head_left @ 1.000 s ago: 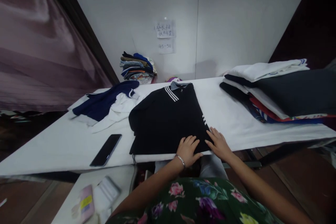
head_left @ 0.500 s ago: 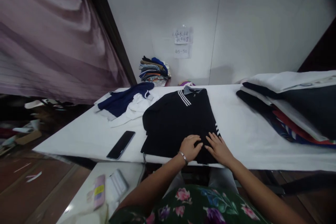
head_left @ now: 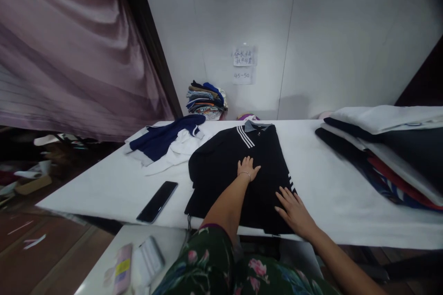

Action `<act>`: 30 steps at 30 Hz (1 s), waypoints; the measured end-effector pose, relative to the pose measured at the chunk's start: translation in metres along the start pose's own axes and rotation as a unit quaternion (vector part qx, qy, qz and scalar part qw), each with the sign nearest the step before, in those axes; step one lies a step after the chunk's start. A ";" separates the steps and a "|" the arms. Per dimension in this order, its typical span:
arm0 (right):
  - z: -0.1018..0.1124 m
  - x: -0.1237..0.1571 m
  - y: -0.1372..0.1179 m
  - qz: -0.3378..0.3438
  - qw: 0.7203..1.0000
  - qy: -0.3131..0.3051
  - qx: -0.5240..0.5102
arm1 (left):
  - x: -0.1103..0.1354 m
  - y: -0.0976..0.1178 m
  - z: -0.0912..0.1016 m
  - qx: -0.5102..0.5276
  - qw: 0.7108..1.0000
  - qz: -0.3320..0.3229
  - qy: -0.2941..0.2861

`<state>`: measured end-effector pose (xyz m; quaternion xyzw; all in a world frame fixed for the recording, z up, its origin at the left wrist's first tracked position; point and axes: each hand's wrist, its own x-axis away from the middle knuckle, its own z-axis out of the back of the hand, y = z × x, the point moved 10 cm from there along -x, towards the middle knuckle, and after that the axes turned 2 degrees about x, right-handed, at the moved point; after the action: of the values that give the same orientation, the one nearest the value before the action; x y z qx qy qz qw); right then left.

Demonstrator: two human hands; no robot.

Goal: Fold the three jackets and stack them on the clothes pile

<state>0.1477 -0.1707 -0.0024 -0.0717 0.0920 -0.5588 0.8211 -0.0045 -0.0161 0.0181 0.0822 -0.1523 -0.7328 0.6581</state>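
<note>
Fingers a bit apart, the bare left hand [head_left: 248, 170] lies on the middle of the black, white-striped cloth top [head_left: 221, 166]; the bare right hand [head_left: 295, 211], fingers spread, rests lower, maybe to hold it flat on the white cloth-covered table [head_left: 104, 184].

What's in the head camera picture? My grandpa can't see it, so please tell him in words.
A person's left hand and right hand rest on a black top with white stripes and a grey collar, spread on a white table. A phone and rumpled clothes lie left of it, a clothes stack right.
</note>
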 end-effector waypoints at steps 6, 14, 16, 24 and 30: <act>-0.004 0.001 0.003 -0.005 0.999 -0.017 -0.026 | 0.004 -0.011 -0.008 -0.006 1.000 -0.007 0.027; 0.054 -0.052 -0.019 0.021 0.998 0.056 -0.034 | 0.002 -0.010 -0.008 -0.009 0.999 -0.011 0.037; 0.063 -0.077 -0.027 0.026 0.997 0.064 -0.027 | 0.002 -0.011 -0.009 -0.009 0.999 -0.013 0.038; 0.000 -0.118 -0.002 -0.034 0.999 -0.010 0.035 | 0.003 -0.011 -0.008 -0.001 0.999 -0.015 0.044; -0.006 -0.115 0.003 -0.031 0.999 -0.004 0.038 | 0.001 -0.012 -0.011 -0.004 0.999 -0.015 0.036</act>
<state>0.1078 -0.0625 -0.0012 -0.0459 0.0649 -0.5869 0.8057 -0.0123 -0.0175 0.0040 0.1085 -0.1244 -0.7395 0.6526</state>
